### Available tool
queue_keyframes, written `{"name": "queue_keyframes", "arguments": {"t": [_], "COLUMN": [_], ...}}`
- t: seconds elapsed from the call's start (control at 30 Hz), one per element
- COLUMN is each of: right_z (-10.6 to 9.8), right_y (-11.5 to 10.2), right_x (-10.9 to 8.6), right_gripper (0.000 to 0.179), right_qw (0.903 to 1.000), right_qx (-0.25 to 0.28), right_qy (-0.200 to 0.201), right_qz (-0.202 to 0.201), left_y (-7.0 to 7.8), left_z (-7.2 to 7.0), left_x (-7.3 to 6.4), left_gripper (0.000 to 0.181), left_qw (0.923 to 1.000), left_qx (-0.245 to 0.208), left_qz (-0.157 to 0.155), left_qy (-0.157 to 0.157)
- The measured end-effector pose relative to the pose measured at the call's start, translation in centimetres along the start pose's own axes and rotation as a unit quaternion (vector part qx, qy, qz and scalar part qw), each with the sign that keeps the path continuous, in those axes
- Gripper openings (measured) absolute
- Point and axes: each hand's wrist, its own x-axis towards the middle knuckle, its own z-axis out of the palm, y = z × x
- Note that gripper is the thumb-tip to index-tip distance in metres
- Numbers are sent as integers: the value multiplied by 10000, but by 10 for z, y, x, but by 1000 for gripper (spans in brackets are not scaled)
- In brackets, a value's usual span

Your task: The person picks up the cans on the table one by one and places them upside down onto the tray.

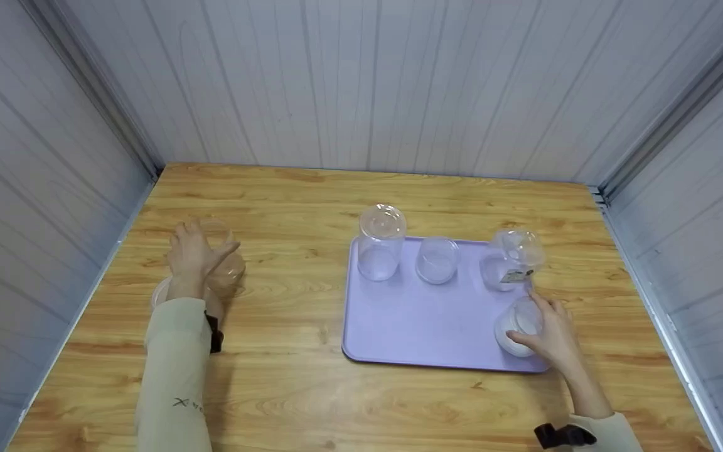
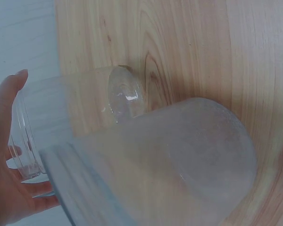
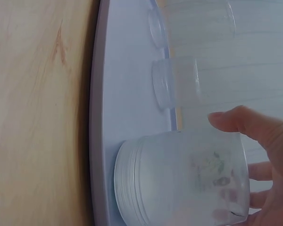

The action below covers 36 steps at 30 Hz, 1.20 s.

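Note:
In the head view my left hand is on the left side of the table, thumb and fingers spread around the top of a clear jar. The left wrist view shows that jar with the thumb at its upper end and other fingers behind it; a larger cloudy jar stands in front. My right hand holds a clear jar at the front right of the purple tray. Its thumb and fingers curve round the jar's upper end, while ridged rings circle the lower end near the tray.
Also on the tray are a tall clear jar, a short clear jar and a clear jar with a label. Another clear container stands beside the left hand. Pale panel walls enclose the wooden table.

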Motion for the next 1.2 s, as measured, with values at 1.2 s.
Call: {"name": "queue_keyframes", "arguments": {"t": [1.2], "right_z": [-2], "right_y": [5], "right_x": [6], "right_gripper": [93], "right_qw": [9979], "right_qx": [175], "right_qy": [-626], "right_qz": [71], "left_y": [3], "left_z": [-2], "left_x": [13], "left_gripper": [93], "left_qw": [9991], "left_qx": [370], "left_qz": [176], "left_qy": [-72]}}
